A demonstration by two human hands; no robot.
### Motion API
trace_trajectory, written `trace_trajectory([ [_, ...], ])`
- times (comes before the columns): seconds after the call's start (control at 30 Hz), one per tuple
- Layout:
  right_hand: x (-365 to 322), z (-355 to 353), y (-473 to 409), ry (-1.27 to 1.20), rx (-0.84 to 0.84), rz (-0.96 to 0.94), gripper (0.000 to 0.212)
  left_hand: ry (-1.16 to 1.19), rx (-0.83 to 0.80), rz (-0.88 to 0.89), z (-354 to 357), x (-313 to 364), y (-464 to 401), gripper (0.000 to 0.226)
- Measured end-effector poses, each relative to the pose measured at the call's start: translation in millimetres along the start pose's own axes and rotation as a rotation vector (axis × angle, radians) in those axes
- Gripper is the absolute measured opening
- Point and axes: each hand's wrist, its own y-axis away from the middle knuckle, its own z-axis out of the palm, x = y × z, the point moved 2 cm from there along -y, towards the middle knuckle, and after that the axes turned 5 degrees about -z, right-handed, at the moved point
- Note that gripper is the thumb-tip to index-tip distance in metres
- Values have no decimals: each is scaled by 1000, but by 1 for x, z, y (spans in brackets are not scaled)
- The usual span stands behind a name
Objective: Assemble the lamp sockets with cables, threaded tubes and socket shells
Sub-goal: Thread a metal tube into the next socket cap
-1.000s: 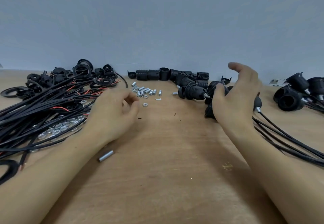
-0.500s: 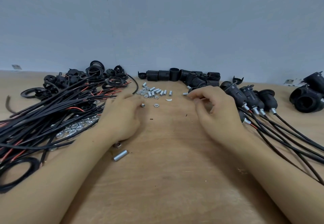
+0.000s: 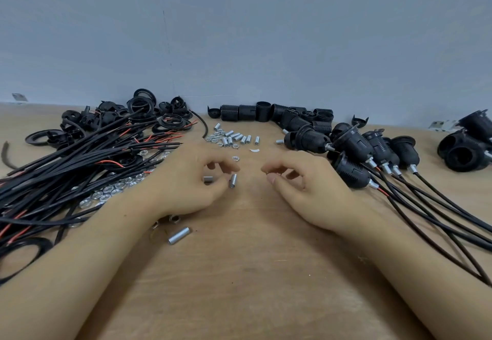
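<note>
Left hand point(image 3: 186, 182) pinches threaded tube point(image 3: 232, 180); right hand point(image 3: 306, 187) loosely curled, empty; wooden table point(image 3: 253, 273), grey wall point(image 3: 239, 33).

Left hand point(image 3: 186, 182) pinches a short silver threaded metal tube point(image 3: 232, 180); right hand point(image 3: 306, 187) hovers loosely curled above the wooden tabletop point(image 3: 253, 273).

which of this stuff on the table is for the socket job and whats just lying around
For the job:
- threaded tube pinched in left hand
- loose threaded tubes
- cable bundle
- socket shells
- finished sockets on cables
- right hand, holding nothing

Lying about:
- white curved scrap
- metal bracket by the wall
</note>
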Motion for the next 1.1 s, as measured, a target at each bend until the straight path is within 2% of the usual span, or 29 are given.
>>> trace_trajectory([
  [0.07,-2,2,1,22,-28,-40,17,-11,-59,15,3,2,1,22],
  [0.13,-3,3,1,36,-30,-54,17,71,-66,49,6,6,1,29],
  [0.2,-3,3,1,38,-56,-48,23,104,-5,81,7,7,0,42],
  [0.3,-6,7,1,26,-161,-117,33,-44,89,75,10,-1,-4,47],
  [0.4,-8,11,0,59,-270,-172,26,-129,9,43,13,-10,-8,57],
  [0.47,-7,7,0,72,-242,-145,19,-176,-72,23,17,-11,-10,59],
  [0.53,-4,3,0,91,-193,-101,16,-227,-109,-15,22,-13,-13,54],
  [0.63,-1,1,0,116,-126,-38,21,-203,-35,-27,22,-16,-15,38],
  [0.77,1,5,-1,137,-162,-30,20,-141,28,69,19,-12,-17,25],
  [1.1,10,-1,-1,143,-134,104,9,-100,49,53,15,-7,-18,9],
])
